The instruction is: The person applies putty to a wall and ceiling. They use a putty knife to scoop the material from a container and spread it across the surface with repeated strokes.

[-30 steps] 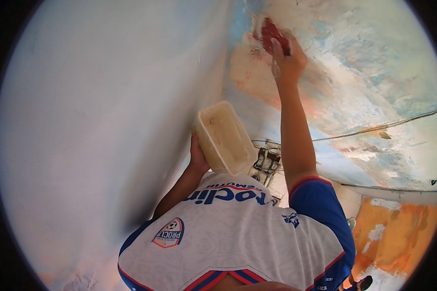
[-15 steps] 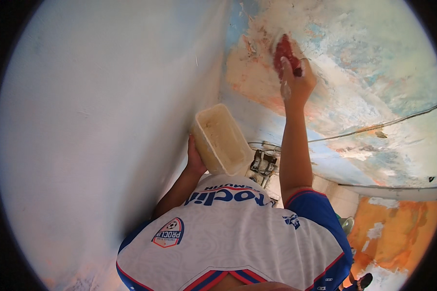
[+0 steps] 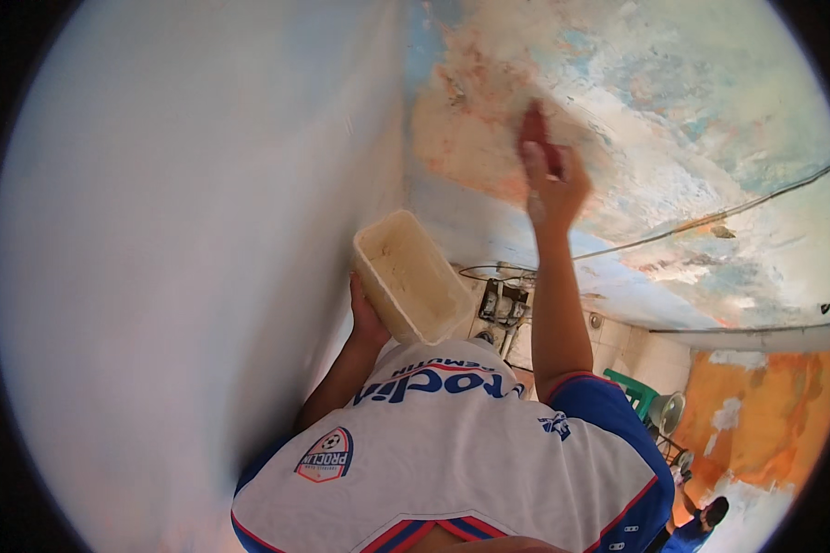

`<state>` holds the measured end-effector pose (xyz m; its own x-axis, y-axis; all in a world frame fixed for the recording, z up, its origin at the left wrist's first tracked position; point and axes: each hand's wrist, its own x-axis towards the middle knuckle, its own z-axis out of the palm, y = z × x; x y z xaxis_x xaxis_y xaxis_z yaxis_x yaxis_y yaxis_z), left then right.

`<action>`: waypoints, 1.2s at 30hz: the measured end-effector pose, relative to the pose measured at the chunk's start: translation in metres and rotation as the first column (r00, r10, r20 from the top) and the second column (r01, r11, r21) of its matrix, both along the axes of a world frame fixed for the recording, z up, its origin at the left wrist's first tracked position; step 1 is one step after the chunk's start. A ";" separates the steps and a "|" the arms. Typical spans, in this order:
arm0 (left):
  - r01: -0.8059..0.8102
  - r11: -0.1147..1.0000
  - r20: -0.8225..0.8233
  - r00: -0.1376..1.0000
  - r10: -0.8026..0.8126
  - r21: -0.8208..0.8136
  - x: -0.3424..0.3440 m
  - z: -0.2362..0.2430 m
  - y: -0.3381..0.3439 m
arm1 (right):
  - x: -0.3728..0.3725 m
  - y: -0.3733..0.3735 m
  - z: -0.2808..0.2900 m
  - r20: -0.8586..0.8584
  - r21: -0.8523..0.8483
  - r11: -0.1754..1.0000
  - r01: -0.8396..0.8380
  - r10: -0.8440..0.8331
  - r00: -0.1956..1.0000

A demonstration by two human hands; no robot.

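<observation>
My left hand (image 3: pixel 367 318) is closed on the side of a cream rectangular plastic tub (image 3: pixel 384 288), its fingers partly hidden behind the wall. The tub is tilted, and its inside shows pale paste-like smears. My right arm is stretched ahead, and my right hand (image 3: pixel 558 192) grips a red spreader (image 3: pixel 535 127), a flat tool blurred by motion. The spreader is at the patchy wall (image 3: pixel 655 129), which has white, orange and blue smears. Whether its edge touches the surface I cannot tell. Pale residue marks my right thumb.
A smooth pale wall (image 3: pixel 175 258) rises close on my left and meets the patchy wall in a corner. A cable (image 3: pixel 701 223) runs across the patchy wall. Below are a dark, paste-spattered object (image 3: pixel 503 302), a green stool (image 3: pixel 629 392) and another person (image 3: pixel 701 527) near an orange wall (image 3: pixel 756 415).
My right hand has moved down and slightly left with the red spreader. The tub in my left hand sits slightly lower and further left. More of the green stool and the other person shows.
</observation>
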<state>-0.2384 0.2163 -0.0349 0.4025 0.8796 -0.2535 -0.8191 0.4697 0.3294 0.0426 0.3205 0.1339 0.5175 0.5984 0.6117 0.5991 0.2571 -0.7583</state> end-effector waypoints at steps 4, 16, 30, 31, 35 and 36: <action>0.047 0.998 0.012 0.999 -0.047 0.030 0.008 -0.006 -0.002 | -0.068 0.061 -0.018 0.305 -0.017 0.989 -0.148 0.146 0.941; -0.008 0.997 -0.038 0.999 0.005 -0.071 0.027 -0.003 -0.010 | 0.233 -0.118 -0.054 -0.002 0.096 0.830 0.549 -0.552 0.834; -0.180 0.982 -0.164 0.972 0.168 -0.060 0.073 0.027 -0.049 | -0.022 0.084 -0.122 0.395 -0.114 0.956 -0.270 0.293 0.871; -0.196 0.980 -0.151 0.970 0.190 -0.026 0.075 0.026 -0.053 | -0.017 0.082 -0.115 0.327 -0.050 0.959 -0.280 0.280 0.902; -0.223 0.974 -0.102 0.969 0.225 0.033 0.091 0.017 -0.065 | 0.044 0.043 -0.109 0.344 -0.116 0.992 -0.056 0.093 0.935; -0.241 0.971 -0.118 0.964 0.240 0.009 0.093 0.015 -0.069 | 0.071 0.025 -0.110 0.225 -0.089 0.994 -0.064 0.083 0.971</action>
<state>-0.1455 0.1472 -0.0203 0.1464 0.9453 -0.2913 -0.8640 0.2657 0.4277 0.1137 0.3457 0.0243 0.3228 0.6818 0.6564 0.7402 0.2503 -0.6241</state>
